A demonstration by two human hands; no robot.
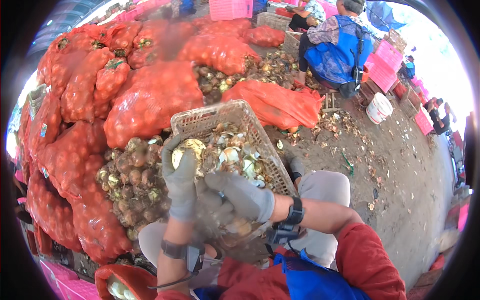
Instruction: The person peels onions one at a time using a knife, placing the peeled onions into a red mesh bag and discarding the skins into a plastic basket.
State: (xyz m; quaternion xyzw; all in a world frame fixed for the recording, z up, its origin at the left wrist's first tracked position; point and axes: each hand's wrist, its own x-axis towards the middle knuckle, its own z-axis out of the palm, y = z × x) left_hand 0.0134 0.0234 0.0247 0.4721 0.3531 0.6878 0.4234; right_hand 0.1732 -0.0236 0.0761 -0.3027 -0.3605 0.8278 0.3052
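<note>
My left hand, in a grey glove, grips a pale yellow onion between thumb and fingers. Close beside it, my right hand wears a matching glove and has its fingers curled. A small shiny bit shows at those fingers, too blurred to name. Both hands are over a dirty plastic crate in front of me. Loose onion skins and peel scraps lie in the crate. Unpeeled onions are heaped against its left side.
Red mesh sacks of onions pile up at the left and ahead. A red bag holding pale peeled onions stands at lower left. Rightward are a person in a blue vest, a white bucket and peel-strewn ground.
</note>
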